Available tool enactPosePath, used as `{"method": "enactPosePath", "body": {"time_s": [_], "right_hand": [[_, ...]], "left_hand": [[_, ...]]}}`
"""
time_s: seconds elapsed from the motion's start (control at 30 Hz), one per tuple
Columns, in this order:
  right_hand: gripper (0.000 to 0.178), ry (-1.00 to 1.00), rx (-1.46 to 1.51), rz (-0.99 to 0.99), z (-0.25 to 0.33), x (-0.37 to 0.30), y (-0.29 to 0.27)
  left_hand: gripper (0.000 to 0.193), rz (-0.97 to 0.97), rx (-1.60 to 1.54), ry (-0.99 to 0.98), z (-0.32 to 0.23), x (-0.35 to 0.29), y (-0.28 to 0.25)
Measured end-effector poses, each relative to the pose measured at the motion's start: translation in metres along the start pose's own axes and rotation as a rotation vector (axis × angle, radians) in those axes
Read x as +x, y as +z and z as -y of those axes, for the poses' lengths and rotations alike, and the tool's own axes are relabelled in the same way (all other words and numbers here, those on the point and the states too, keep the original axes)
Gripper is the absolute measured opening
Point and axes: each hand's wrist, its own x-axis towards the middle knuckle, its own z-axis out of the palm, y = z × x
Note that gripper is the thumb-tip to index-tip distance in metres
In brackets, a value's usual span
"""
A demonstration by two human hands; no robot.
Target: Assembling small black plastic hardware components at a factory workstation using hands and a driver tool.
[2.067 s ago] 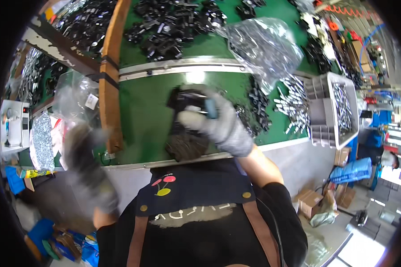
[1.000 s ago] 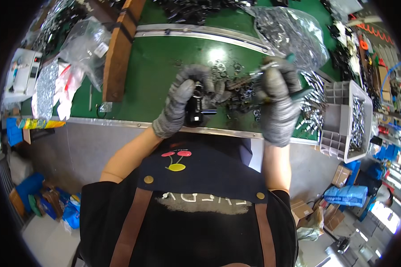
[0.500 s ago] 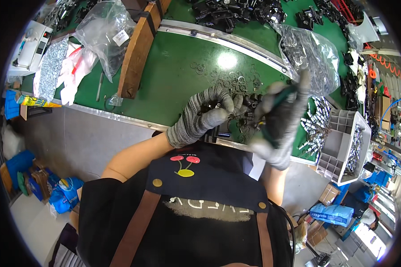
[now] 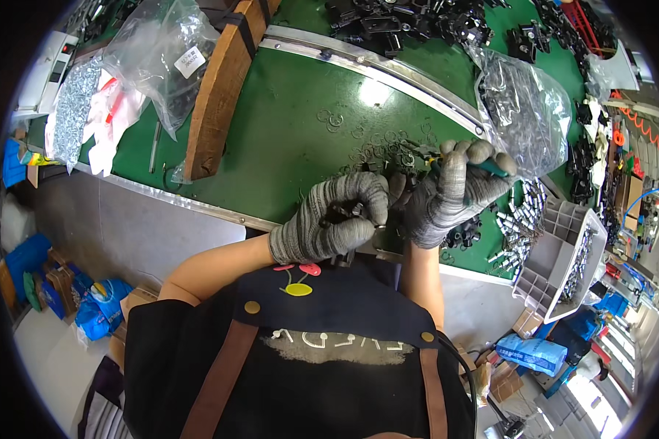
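Observation:
In a grey striped glove, my left hand (image 4: 333, 219) is closed around a small black metal part, mostly hidden by the fingers. My right hand (image 4: 454, 194), gloved likewise, grips green-handled pliers (image 4: 496, 169). The slim jaws reach left over loose rings. These thin metal rings (image 4: 388, 139) are scattered on the green tabletop (image 4: 271, 124) just beyond both hands. Small black cylindrical parts (image 4: 463, 235) lie close by the right wrist.
A wooden bar (image 4: 216, 110) stands left of the hands, beside clear plastic bags (image 4: 157, 66). Silvery pins (image 4: 520, 227) are heaped at the right, near a grey bin (image 4: 556, 263). A metal rail (image 4: 373, 66) crosses behind; black brackets (image 4: 395, 25) are piled beyond it.
My right hand has turned palm up, bringing the pliers' jaws over the rings. My left hand has shifted slightly toward me, still holding the black part.

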Motion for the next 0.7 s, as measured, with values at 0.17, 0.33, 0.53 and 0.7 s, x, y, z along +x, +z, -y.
{"method": "enactPosePath", "body": {"time_s": [0.17,0.33,0.53,0.7], "right_hand": [[0.060,0.018,-0.036,-0.019,-0.013,-0.008,-0.001],[0.057,0.028,-0.053,0.023,-0.019,-0.010,0.000],[0.056,-0.022,-0.040,0.068,-0.024,-0.009,-0.001],[0.056,-0.026,-0.136,0.050,-0.024,-0.010,0.000]], "left_hand": [[0.011,0.016,0.042,-0.052,-0.009,0.002,0.000],[0.011,-0.011,-0.007,-0.104,-0.010,0.003,-0.004],[0.012,0.010,0.007,-0.105,-0.014,0.006,-0.005],[0.012,0.010,0.006,-0.076,-0.011,0.006,-0.004]]}}
